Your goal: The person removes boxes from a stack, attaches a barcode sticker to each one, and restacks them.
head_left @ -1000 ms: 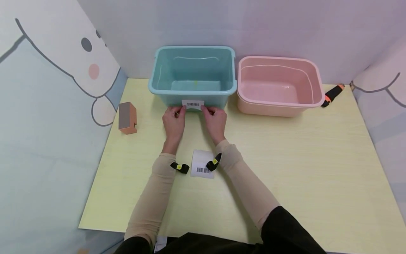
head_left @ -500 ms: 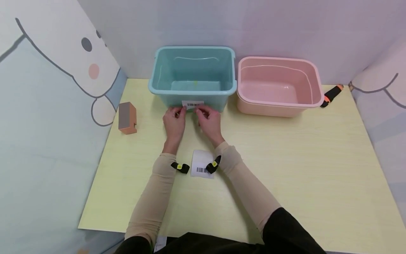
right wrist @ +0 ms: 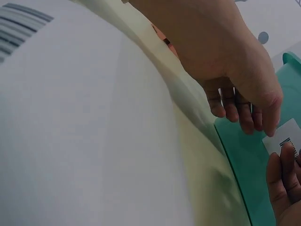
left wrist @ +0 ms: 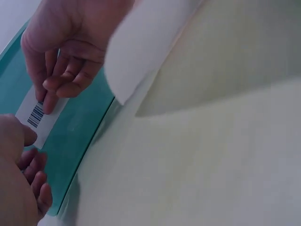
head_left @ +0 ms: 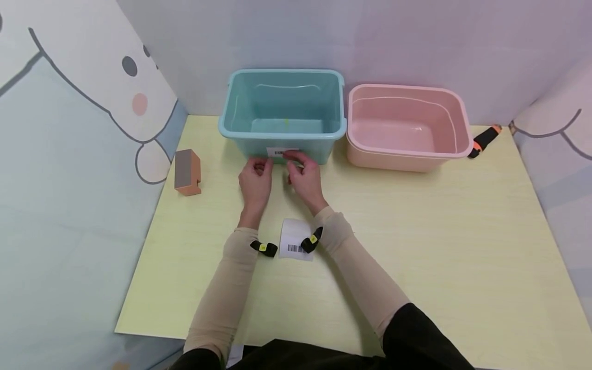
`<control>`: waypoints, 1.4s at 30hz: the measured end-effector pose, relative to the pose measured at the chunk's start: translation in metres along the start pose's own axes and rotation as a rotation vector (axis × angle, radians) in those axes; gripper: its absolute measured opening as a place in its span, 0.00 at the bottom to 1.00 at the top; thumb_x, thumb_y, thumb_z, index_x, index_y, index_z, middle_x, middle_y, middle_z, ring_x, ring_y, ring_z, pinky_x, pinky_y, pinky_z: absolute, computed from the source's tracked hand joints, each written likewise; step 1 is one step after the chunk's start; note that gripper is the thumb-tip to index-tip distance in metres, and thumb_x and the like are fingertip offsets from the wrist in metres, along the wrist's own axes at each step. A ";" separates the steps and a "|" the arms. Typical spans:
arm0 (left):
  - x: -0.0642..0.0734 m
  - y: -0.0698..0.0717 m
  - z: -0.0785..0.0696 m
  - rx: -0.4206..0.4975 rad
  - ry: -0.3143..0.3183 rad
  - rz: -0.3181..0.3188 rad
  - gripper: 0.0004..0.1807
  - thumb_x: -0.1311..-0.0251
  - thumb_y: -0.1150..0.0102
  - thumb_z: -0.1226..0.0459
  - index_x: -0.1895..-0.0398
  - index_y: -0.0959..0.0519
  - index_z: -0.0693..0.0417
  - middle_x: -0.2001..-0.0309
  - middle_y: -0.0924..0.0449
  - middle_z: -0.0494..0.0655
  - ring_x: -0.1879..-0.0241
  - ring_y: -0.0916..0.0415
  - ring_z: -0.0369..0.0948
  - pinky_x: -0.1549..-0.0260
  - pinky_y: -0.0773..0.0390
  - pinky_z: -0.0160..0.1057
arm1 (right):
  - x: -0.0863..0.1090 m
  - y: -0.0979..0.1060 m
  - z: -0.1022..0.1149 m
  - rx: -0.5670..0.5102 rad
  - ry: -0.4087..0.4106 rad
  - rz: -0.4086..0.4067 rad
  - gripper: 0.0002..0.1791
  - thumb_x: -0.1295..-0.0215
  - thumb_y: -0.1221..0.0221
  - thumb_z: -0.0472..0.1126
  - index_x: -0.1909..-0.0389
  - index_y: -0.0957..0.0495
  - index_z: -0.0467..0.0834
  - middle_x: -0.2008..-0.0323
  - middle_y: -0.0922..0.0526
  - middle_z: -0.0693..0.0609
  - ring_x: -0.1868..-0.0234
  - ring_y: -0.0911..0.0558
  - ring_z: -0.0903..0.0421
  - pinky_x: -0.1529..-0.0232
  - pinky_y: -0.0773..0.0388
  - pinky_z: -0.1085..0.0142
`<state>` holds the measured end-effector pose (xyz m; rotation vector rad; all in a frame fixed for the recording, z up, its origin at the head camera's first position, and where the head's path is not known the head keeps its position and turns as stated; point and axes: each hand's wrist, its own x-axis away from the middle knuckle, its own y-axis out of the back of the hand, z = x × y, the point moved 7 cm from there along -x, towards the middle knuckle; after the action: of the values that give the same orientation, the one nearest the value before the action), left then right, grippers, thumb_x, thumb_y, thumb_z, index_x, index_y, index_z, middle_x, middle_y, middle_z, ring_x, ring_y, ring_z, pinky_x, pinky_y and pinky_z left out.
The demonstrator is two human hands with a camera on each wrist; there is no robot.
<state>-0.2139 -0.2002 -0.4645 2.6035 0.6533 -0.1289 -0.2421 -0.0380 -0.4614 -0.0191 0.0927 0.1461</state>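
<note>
A white barcode label (head_left: 273, 152) lies against the front wall of a light blue plastic bin (head_left: 314, 144). My left hand (head_left: 255, 187) is at the label's left end, its thumb at the edge and its other fingers loosely bent. At the right half, my right hand (head_left: 306, 179) touches the label with its extended fingers, covering part of the barcode. In the left wrist view the right fingertips rest on the barcode label (left wrist: 35, 116). The right wrist view shows the left thumb at the opposite end of the label (right wrist: 275, 143).
A white sheet with a barcode (head_left: 291, 234) lies on the table between my forearms. The pink bin (head_left: 416, 162) stands right beside the blue one. An orange-brown block with a grey face (head_left: 187, 172) sits at left, and a black-and-orange tool (head_left: 484, 140) at far right.
My right hand has shifted left from the label's right end onto the barcode, and its fingers have extended over it. My left hand stays at the left end.
</note>
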 end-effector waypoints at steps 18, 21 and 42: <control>-0.002 -0.004 -0.025 0.191 -0.166 0.031 0.09 0.30 0.42 0.72 0.50 0.17 0.64 0.55 0.13 0.60 0.58 0.19 0.45 0.60 0.24 0.32 | 0.004 0.014 0.000 -0.033 0.001 -0.054 0.16 0.28 0.45 0.31 0.45 0.16 0.35 0.45 0.15 0.34 0.80 0.21 0.56 0.74 0.21 0.68; 0.000 -0.007 -0.031 0.180 -0.180 0.056 0.11 0.30 0.43 0.72 0.49 0.17 0.64 0.55 0.13 0.61 0.58 0.18 0.47 0.60 0.24 0.31 | 0.004 0.012 0.001 -0.036 0.033 -0.049 0.16 0.28 0.45 0.31 0.43 0.17 0.36 0.45 0.15 0.36 0.80 0.21 0.59 0.74 0.20 0.68; 0.067 0.022 0.019 -0.081 0.032 0.319 0.12 0.25 0.42 0.62 0.47 0.16 0.58 0.57 0.15 0.49 0.60 0.22 0.44 0.63 0.25 0.39 | 0.085 0.077 -0.020 0.399 -0.169 0.063 0.20 0.28 0.42 0.42 0.39 0.19 0.41 0.74 0.15 0.47 0.75 0.18 0.57 0.70 0.23 0.66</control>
<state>-0.1444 -0.1975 -0.4851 2.5961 0.2410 0.0389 -0.1717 0.0495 -0.4904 0.3945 -0.0478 0.1898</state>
